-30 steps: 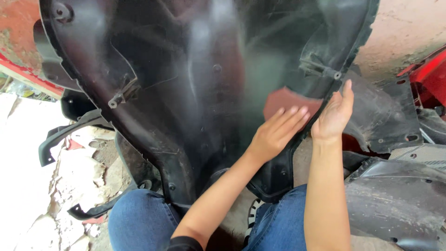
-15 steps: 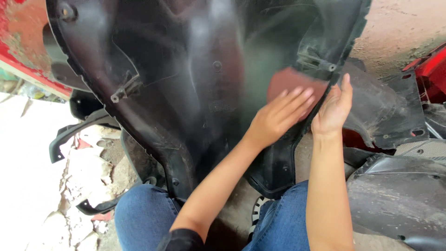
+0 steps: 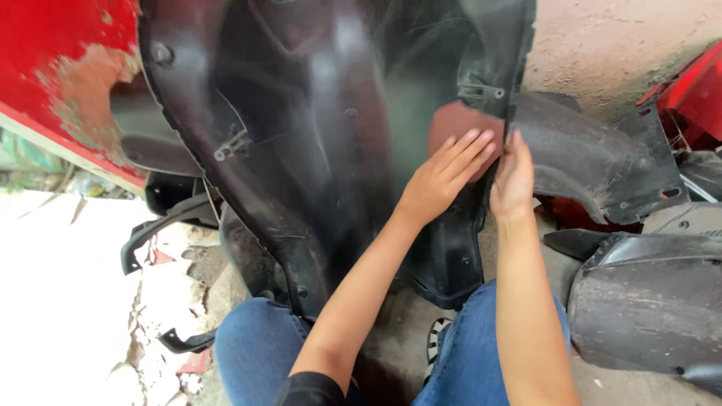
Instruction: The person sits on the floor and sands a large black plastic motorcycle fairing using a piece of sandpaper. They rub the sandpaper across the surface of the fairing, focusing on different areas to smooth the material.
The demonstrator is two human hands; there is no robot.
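I am pressing my left hand (image 3: 444, 177) flat, fingers together and extended toward one o'clock, onto a reddish-brown sanding sheet (image 3: 455, 124) lying against the big black plastic fender liner (image 3: 301, 150). The sheet is sitting near the liner's right edge, at about two o'clock from the frame's centre. My right hand (image 3: 513, 179) is resting just beside it at three o'clock, fingers closed together and curling around the liner's rim; I cannot tell how firmly it is gripping.

The liner is leaning across my knees in blue jeans (image 3: 259, 349), with a red body panel (image 3: 68, 75) at ten o'clock and other dark plastic parts (image 3: 647, 301) piled at four o'clock.

As I judge it, the main risk is the sheet slipping from under my flat palm, since nothing is pinching it. The liner is also flexing freely, so if the right hand is loosening at the rim, the panel could be twisting away or sliding off my lap. My fingertips are riding close to the jagged rim clips (image 3: 481, 94), which could be scraping them.
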